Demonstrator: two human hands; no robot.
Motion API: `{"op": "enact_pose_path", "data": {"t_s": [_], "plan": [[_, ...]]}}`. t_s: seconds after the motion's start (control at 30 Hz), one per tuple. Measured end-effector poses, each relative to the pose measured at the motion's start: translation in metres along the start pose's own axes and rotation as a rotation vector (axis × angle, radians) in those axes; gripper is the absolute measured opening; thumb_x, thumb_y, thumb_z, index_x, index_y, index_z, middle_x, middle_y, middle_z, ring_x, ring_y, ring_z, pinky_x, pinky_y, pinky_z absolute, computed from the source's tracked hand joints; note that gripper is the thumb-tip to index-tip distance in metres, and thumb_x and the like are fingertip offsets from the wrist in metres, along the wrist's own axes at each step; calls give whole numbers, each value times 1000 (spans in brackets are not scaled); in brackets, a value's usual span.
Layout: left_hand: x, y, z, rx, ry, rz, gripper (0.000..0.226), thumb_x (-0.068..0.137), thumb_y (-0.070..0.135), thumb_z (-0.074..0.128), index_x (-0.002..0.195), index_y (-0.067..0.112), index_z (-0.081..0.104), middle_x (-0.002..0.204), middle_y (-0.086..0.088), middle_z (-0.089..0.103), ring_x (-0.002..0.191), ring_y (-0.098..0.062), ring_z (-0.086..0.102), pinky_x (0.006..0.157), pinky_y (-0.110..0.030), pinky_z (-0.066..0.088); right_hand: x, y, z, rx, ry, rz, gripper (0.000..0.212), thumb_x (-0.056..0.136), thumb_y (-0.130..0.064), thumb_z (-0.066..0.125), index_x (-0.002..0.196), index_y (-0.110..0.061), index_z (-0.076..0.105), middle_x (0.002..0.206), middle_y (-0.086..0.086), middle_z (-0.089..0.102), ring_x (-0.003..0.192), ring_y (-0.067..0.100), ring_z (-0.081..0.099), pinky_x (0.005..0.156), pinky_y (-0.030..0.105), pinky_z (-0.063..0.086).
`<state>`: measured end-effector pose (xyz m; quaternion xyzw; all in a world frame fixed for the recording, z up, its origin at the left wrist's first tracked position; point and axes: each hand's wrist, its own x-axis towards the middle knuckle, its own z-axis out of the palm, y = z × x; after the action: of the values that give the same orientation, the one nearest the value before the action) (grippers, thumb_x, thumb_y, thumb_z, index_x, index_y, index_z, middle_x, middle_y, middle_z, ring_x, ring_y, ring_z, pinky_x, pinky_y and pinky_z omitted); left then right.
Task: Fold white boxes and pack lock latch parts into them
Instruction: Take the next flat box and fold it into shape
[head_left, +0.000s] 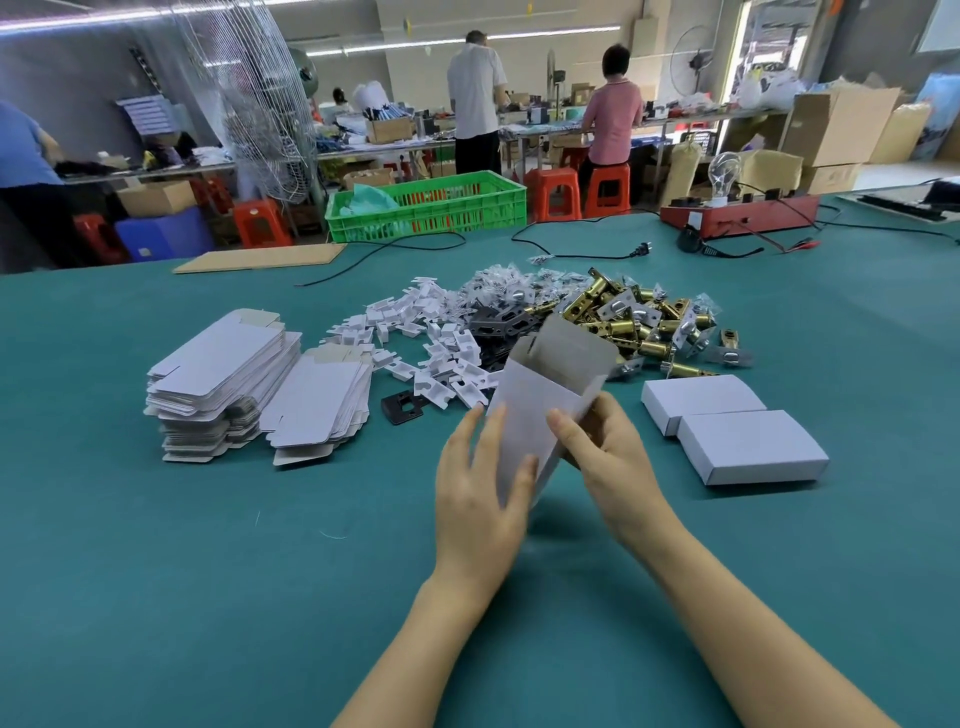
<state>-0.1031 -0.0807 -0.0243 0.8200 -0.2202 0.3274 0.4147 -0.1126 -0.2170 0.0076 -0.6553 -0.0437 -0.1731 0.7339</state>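
Both my hands hold one white box (540, 395) above the green table, opened into a sleeve with its far end gaping and the grey inside showing. My left hand (483, 488) grips its near left side, and my right hand (602, 452) pinches its right edge. Behind it lies a heap of brass lock latches (644, 322), black strike plates (498, 327) and white card inserts (415, 338). Two stacks of flat white box blanks (234, 384) lie to the left. Two closed white boxes (737, 431) rest to the right.
A single black plate (402, 408) lies near the blanks. Farther back are a green crate (431, 208), a flat cardboard sheet (260, 257), black cables (571, 249) and a red test box with a bulb (737, 213). People work at benches beyond the table.
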Motion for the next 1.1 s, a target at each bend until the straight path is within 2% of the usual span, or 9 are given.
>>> {"op": "enact_pose_path", "data": {"t_s": [0.13, 0.27, 0.33, 0.5, 0.6, 0.7, 0.8, 0.9, 1.1], "plan": [[20, -3, -10, -204, -174, -191, 63, 93, 48, 51, 149, 36, 26, 146, 13, 41, 131, 0, 39, 105, -18, 34, 9, -10, -7, 65, -157, 7, 33, 79, -26, 66, 111, -19, 61, 108, 1, 71, 104, 18, 66, 92, 35, 54], [34, 0, -9, -410, -245, -282, 57, 92, 46, 50, 131, 74, 20, 119, 35, 57, 109, -1, 60, 84, -13, 47, 16, -18, -14, 75, -225, 3, 38, 82, -23, 63, 119, -21, 58, 112, 0, 70, 107, 15, 64, 92, 32, 54], [31, 3, -3, -493, -211, -263, 60, 94, 40, 54, 130, 76, 22, 116, 24, 62, 103, -7, 63, 83, -17, 50, 16, -18, -14, 51, -129, -33, 39, 85, -25, 62, 123, -23, 55, 111, 3, 69, 105, 16, 64, 90, 31, 54], [23, 14, 9, -478, -146, -188, 65, 91, 35, 55, 129, 77, 23, 144, -14, 46, 125, -35, 53, 101, -43, 49, -3, 9, 6, -235, 359, -241, 31, 98, -28, 52, 127, -33, 45, 98, -10, 59, 91, -2, 56, 80, 11, 44], [19, 8, 7, -485, -112, -159, 65, 95, 29, 56, 131, 75, 26, 137, -7, 53, 116, -21, 60, 92, -25, 51, -4, 15, 12, -244, 327, -279, 30, 102, -27, 41, 125, -46, 39, 106, -7, 60, 94, -2, 56, 79, 7, 40], [17, 4, 2, -521, -157, -157, 68, 96, 19, 54, 136, 67, 27, 124, 23, 59, 99, 1, 64, 81, -9, 46, 1, 14, 14, -209, 280, -321, 30, 103, -28, 34, 126, -46, 40, 111, -7, 62, 97, 2, 59, 81, 12, 43], [18, 4, -2, -535, -223, -168, 68, 97, 13, 51, 139, 58, 23, 122, 37, 56, 101, 2, 65, 84, -10, 46, -3, 16, 17, -172, 243, -367, 33, 102, -29, 32, 128, -48, 40, 114, -4, 61, 99, 7, 59, 82, 15, 45], [18, 5, -5, -526, -255, -161, 75, 96, 18, 50, 133, 75, 18, 121, 42, 54, 100, 2, 66, 83, -11, 49, -4, 17, 17, -139, 231, -361, 32, 102, -31, 30, 130, -45, 39, 114, 1, 60, 99, 12, 59, 84, 21, 47], [19, 4, -8, -626, -256, -161, 76, 94, 11, 51, 132, 72, 30, 115, 31, 59, 101, -6, 66, 83, -13, 49, -5, 17, 16, -139, 201, -342, 37, 102, -29, 31, 130, -52, 38, 116, -16, 59, 106, 10, 58, 90, 26, 47]]}}
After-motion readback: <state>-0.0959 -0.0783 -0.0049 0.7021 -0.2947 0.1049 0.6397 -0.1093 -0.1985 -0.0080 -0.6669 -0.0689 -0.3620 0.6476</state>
